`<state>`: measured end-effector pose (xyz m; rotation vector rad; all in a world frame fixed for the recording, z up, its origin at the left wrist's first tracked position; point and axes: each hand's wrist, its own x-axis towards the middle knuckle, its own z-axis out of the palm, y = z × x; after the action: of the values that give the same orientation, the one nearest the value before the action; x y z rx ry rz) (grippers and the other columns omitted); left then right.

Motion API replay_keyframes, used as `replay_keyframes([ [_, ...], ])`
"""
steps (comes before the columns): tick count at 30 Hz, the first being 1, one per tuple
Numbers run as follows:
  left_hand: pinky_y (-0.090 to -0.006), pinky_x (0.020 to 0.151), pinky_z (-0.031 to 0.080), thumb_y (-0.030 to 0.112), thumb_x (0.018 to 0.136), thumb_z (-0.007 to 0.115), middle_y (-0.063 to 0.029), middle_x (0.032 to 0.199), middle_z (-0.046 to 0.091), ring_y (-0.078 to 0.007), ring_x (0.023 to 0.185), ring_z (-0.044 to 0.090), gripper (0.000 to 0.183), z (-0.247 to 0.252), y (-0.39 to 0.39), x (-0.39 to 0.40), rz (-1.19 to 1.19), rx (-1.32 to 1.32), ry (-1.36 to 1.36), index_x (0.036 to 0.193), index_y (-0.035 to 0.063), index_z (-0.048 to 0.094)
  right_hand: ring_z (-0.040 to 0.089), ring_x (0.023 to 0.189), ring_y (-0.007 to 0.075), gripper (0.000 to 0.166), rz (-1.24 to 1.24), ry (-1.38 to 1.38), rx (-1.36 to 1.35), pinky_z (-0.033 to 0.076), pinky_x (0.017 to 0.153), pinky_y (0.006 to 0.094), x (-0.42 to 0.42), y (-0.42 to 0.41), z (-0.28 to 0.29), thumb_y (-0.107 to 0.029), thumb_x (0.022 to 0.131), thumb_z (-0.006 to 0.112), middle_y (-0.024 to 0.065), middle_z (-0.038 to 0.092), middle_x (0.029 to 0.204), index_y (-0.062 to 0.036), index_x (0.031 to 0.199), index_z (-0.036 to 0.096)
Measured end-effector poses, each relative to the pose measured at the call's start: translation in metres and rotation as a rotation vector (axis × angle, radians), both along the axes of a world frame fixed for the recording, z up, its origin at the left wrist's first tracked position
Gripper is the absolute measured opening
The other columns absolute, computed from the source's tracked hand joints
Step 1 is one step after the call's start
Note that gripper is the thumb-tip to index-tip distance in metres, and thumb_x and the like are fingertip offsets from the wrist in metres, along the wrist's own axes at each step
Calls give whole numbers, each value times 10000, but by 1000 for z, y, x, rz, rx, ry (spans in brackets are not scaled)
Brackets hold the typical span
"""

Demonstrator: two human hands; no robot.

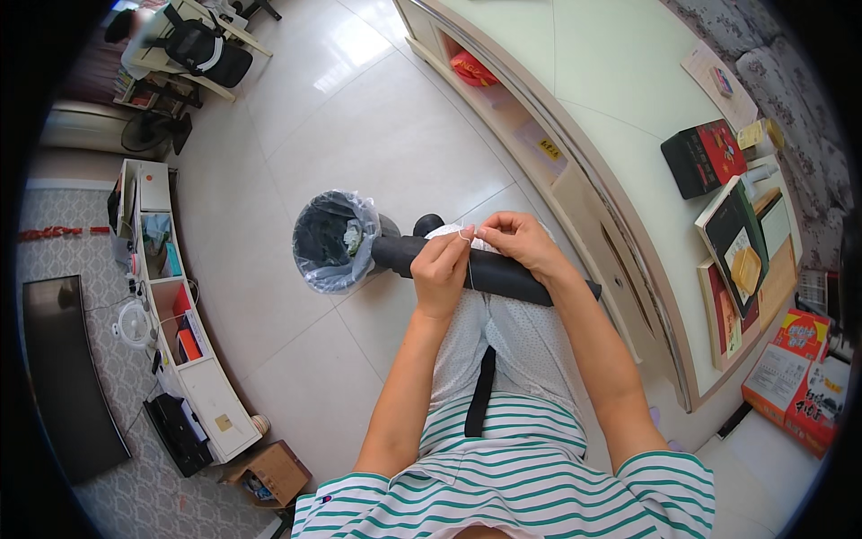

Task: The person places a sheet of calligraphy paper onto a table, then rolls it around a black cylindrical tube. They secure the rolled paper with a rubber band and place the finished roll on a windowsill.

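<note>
A long black roll (508, 275) lies across my lap, over white dotted trousers (465, 337). Thin white string (471, 269) loops around its middle. My left hand (441, 273) rests against the roll's near side and pinches the string between thumb and forefinger. Just to its right, my right hand (522, 244) pinches another part of the same string, its wrist above the roll. The fingertips of both hands nearly meet over the roll's far edge. Whether the string is knotted is too small to tell. A black strap (481, 394) hangs down my front.
A lined trash bin (301, 232) stands by the roll's left end. To the right is a long pale table (606, 74) with books (720, 236) and a black-red box (704, 158). A low white cabinet (209, 397) and cardboard box (286, 468) are left. A person (138, 40) sits far back.
</note>
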<state>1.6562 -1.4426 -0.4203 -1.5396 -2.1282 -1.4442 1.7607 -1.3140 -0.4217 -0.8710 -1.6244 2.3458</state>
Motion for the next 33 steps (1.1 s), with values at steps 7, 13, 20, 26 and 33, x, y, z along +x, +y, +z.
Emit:
replay_keyframes([
  [7, -273, 629, 516, -60, 754, 701, -115, 819, 688, -200, 709, 663, 179, -1, 0, 2, 6, 4, -54, 924, -2, 701, 510, 674, 29, 185, -86, 13, -17, 391, 578, 178, -1, -2, -3, -194, 844, 699, -26, 613, 764, -17, 893, 680],
  [13, -275, 618, 516, -52, 751, 709, -108, 806, 682, -196, 700, 657, 174, -1, 2, 3, 20, 34, -61, 918, -3, 699, 446, 631, 25, 194, -132, 72, 111, 365, 548, 189, -4, -3, -13, -211, 865, 675, -46, 536, 697, -21, 904, 669],
  [20, -258, 636, 512, -52, 757, 711, -116, 825, 693, -175, 723, 660, 152, -2, 1, 2, 24, 51, -159, 905, -17, 699, 472, 616, 51, 306, 1, 111, -211, 386, 563, 193, -2, 2, -4, -334, 945, 559, -24, 529, 696, -52, 832, 596],
  [26, -289, 647, 522, -39, 734, 721, -109, 820, 683, -228, 722, 660, 156, -5, -3, 3, 14, 20, -179, 882, 4, 692, 486, 567, 64, 329, -54, 268, -371, 379, 524, 188, -1, 4, 4, -360, 971, 515, -34, 476, 643, -116, 751, 498],
  [33, -356, 704, 458, 70, 730, 729, -56, 921, 674, -206, 823, 607, 117, 18, -28, 3, -75, -152, 267, 778, 43, 626, 407, 488, 52, 370, -383, 150, -185, 311, 450, 196, -5, 17, -18, -366, 962, 533, -50, 403, 579, -136, 697, 416],
])
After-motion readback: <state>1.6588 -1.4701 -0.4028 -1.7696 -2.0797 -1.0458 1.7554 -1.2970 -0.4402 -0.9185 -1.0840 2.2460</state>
